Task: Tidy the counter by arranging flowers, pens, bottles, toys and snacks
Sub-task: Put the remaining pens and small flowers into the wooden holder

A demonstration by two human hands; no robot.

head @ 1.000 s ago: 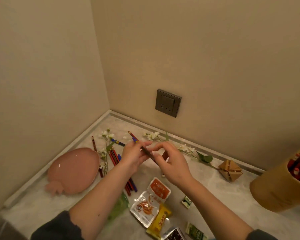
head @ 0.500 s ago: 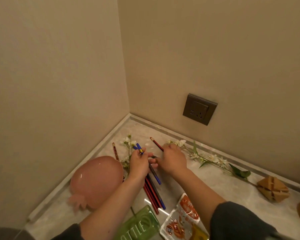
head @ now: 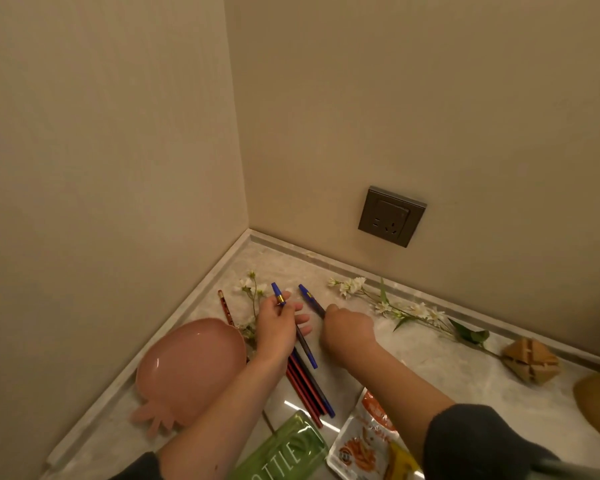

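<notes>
Head view, lower centre of the frame: both hands work over the pens. The left hand (head: 279, 329) pinches a blue pen with a gold band (head: 278, 296) between thumb and forefinger, its other fingers spread loosely. The right hand (head: 347, 329), just to the right, is curled, and a second blue pen (head: 308, 296) juts from its fingertips; it looks pinched, though the grip itself is hidden.

Both held pens run from upper left to lower right, nearly parallel. The row of pens (head: 309, 389) on the surface (head: 447, 355) has the same slant and lies directly below the left hand, partly under its wrist. That hand is the nearer one, so any pen joining the row probably needs only a short drop along that line.

A pink dish (head: 187, 365) sits at lower left, with a flower sprig (head: 253, 296) above it. A longer flower spray (head: 395, 310) stretches to the right toward a wooden puzzle toy (head: 530, 358). A green bottle (head: 288, 452) and a snack packet (head: 368, 441) lie at the bottom edge. Beige walls meet in a corner, and a wall socket (head: 390, 216) is on the right-hand one.
</notes>
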